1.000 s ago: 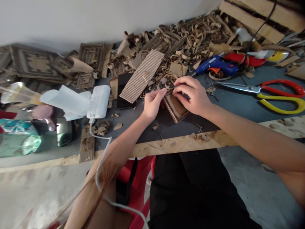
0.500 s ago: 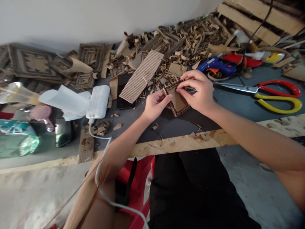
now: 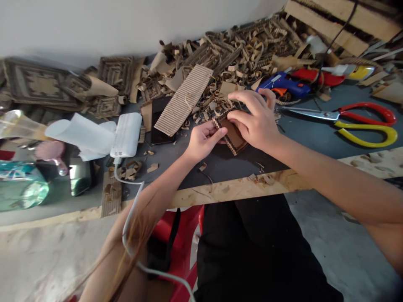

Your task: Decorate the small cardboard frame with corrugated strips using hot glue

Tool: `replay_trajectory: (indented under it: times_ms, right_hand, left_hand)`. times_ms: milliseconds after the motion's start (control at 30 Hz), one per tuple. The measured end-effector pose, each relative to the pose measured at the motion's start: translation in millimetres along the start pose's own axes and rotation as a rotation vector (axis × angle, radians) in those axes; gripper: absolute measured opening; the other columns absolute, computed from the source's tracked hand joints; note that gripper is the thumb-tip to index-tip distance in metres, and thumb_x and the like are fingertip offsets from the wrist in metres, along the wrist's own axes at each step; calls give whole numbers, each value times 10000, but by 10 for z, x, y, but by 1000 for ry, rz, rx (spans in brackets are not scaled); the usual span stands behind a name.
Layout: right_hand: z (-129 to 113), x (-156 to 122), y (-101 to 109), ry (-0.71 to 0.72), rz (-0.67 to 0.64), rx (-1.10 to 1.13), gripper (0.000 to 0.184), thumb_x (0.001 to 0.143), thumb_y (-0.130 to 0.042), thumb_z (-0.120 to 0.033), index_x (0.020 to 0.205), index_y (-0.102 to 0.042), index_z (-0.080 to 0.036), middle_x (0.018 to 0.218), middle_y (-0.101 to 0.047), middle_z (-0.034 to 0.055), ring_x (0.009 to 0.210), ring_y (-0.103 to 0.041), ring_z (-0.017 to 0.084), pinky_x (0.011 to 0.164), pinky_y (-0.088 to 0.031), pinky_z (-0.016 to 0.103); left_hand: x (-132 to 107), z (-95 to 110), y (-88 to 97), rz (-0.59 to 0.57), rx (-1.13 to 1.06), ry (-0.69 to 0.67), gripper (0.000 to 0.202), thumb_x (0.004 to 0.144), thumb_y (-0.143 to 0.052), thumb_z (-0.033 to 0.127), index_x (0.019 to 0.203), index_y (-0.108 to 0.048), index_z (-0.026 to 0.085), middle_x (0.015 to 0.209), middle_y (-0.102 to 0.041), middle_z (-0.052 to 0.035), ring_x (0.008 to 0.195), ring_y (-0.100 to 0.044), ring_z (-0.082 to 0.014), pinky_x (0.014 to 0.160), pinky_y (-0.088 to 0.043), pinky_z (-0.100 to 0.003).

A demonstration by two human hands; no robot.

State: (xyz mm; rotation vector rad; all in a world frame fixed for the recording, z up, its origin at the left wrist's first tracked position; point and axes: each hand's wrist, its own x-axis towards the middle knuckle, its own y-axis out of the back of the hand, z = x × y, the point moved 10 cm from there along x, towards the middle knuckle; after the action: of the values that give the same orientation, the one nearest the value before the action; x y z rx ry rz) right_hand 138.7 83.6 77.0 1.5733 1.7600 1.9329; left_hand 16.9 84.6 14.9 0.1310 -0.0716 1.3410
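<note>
Pinching the near left corner of a small square brown cardboard panel edged with corrugated strip [image 3: 232, 136], the left hand [image 3: 203, 141] holds it tilted just above the dark grey bench [image 3: 315, 140]. Its grip is pressed tight on that corner, likely to steady the piece. The right hand [image 3: 255, 122] covers the far edge, its grip pinching the border, seemingly to press the strip home. A blue hot glue gun [image 3: 285, 86] and red-and-yellow scissors [image 3: 362, 121] lie near on the right, handy to that hand.

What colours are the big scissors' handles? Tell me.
The large metal scissors have one red, one yellow handle; head view.
</note>
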Motion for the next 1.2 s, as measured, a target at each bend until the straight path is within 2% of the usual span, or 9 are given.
replay_trajectory:
  times_ms: [233, 400, 600, 700, 800, 967, 1100, 1200]
  right_hand:
    - [-1, -13, -57, -8, -35, 26, 277, 1002, -413, -275, 1071, -679, -310, 1372, -629, 44, 1286, -554, 281, 1145, -271, 559]
    - [-29, -6, -59, 3, -51, 69, 318, 1001, -392, -274, 1140, -674, -317, 1312, -652, 47, 1248, -568, 276, 1105, -352, 518]
    - [-8, 7, -44, 9, -39, 75, 302, 1009, -392, -279, 1064, -687, -300, 1236, -669, 59, 1203, -588, 270, 1072, -400, 505]
    - [56, -10, -18, -3, 2, 59, 255, 998, -445, -313, 1026, -697, -281, 1199, -670, 83, 1159, -608, 289, 1056, -409, 526]
    - [142, -46, 28, -47, 69, 46, 213, 964, -532, -363, 1035, -718, -288, 1203, -670, 86, 1161, -606, 326, 1069, -380, 583]
    - [148, -97, 81, -44, 145, 70, 199, 939, -576, -410, 1036, -731, -332, 1205, -688, 39, 1161, -605, 342, 1064, -359, 651]
    - [68, -106, 126, 15, 196, 52, 211, 972, -530, -400, 994, -721, -312, 1125, -710, 47, 1078, -628, 287, 1050, -384, 600]
    - [39, -106, 144, 23, 236, 20, 251, 986, -484, -403, 927, -688, -268, 1052, -706, 72, 1020, -638, 272, 1030, -411, 581]
  left_hand:
    - [-7, -17, 16, 25, 8, 30, 569, 706, -776, 677, 873, -661, 146, 747, -710, -23, 655, -678, -108, 593, -600, -210]
    - [-37, 46, 7, 28, 48, -14, 545, 745, -749, 670, 859, -629, 151, 714, -681, -8, 627, -649, -94, 584, -585, -201]
    - [-34, 126, 7, 45, 66, -53, 540, 747, -747, 675, 752, -583, 160, 602, -568, 33, 539, -533, -65, 545, -543, -189]
    - [-7, 222, 18, 75, 119, -123, 554, 759, -728, 692, 691, -555, 171, 525, -456, 60, 485, -416, -51, 477, -458, -171]
    - [-2, 320, 38, 122, 191, -204, 586, 778, -692, 716, 631, -516, 177, 510, -416, 55, 472, -344, -50, 415, -330, -177]
    - [-56, 374, 12, 119, 242, -275, 519, 816, -694, 659, 670, -579, 175, 524, -441, 49, 482, -380, -65, 449, -347, -200]
    - [-135, 435, -40, 101, 392, -333, 447, 872, -657, 607, 794, -665, 167, 573, -558, 25, 515, -469, -81, 502, -403, -205]
    - [-153, 437, -67, 88, 404, -341, 423, 887, -650, 587, 853, -689, 167, 595, -599, 16, 523, -511, -90, 522, -440, -210]
